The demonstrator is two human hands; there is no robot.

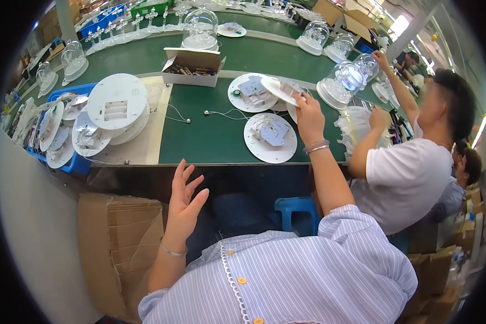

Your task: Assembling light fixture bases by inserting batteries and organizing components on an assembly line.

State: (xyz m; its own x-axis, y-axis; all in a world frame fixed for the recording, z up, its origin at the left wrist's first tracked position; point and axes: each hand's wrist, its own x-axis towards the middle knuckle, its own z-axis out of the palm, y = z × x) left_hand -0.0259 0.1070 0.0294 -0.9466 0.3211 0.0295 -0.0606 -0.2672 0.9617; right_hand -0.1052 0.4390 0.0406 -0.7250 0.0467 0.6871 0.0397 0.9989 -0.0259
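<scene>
I see the right hand [309,116] raised over the green work table [210,135], forearm extended up and forward from a striped blue sleeve, two bands at the wrist. Its fingers are closed round the edge of a white round plastic base disc [282,89], held tilted above the table surface, with a small pale component fixed on its upper face. The grip is firm; the thumb side is hidden from me.

The left hand [184,197] is held up below the table's near edge, palm turned inward, fingers spread and slightly curled. It holds nothing and touches nothing; a thin bracelet sits at the wrist. A brown cardboard box [119,237] stands just beside it, on the left.

On the table under the raised disc lie two more flat white discs, each carrying a grey circuit board: one nearer me [270,137], one farther back [252,92]. Thin white wires [224,114] trail between them. To the left, a stack of white battery-compartment bases [117,102] rests against a blue crate [73,162] filled with similar discs stood on edge. An open white carton of small dark parts [192,67] sits behind. Clear plastic domes [200,29] stand along the far belt.

A co-worker in a white shirt [405,178] sits to the right, handling a clear dome [344,80].
</scene>
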